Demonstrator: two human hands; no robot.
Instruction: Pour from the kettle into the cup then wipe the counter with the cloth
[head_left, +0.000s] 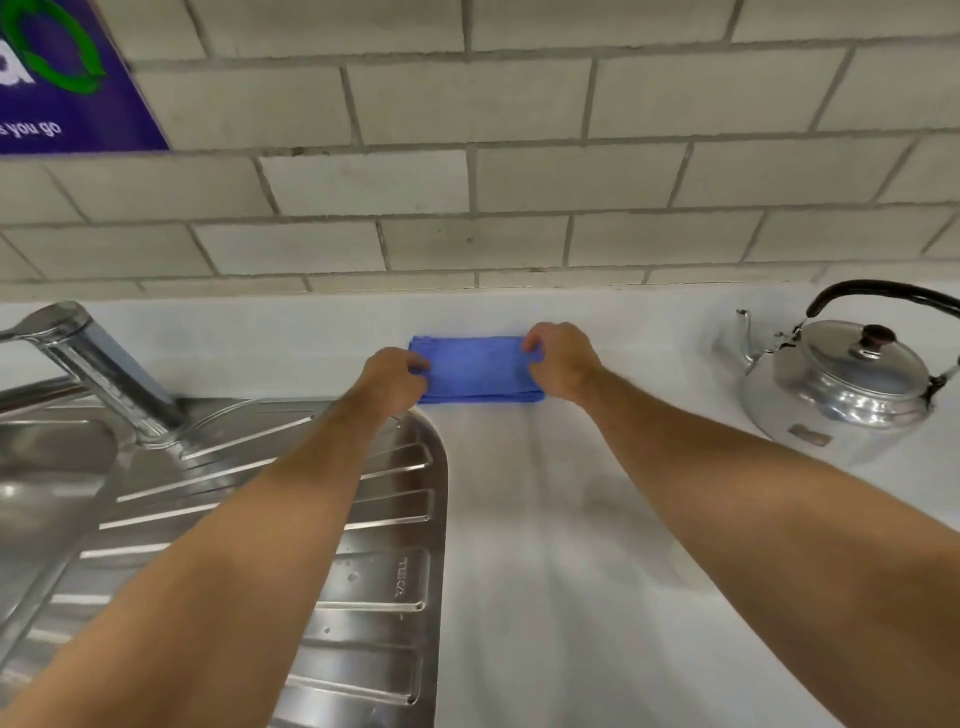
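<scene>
A folded blue cloth (477, 368) lies flat on the white counter (545, 519) close to the back wall. My left hand (394, 378) pinches the cloth's left edge and my right hand (562, 359) pinches its right edge. A shiny metal kettle (836, 389) with a black handle and a dark lid knob stands upright at the far right, its spout pointing left. No cup is in view.
A steel sink with a ribbed drainboard (384, 571) fills the left side, and its tap (93, 364) rises at the back left. A grey tiled wall (467, 156) runs behind the counter, with a purple sign (62, 88) at the top left.
</scene>
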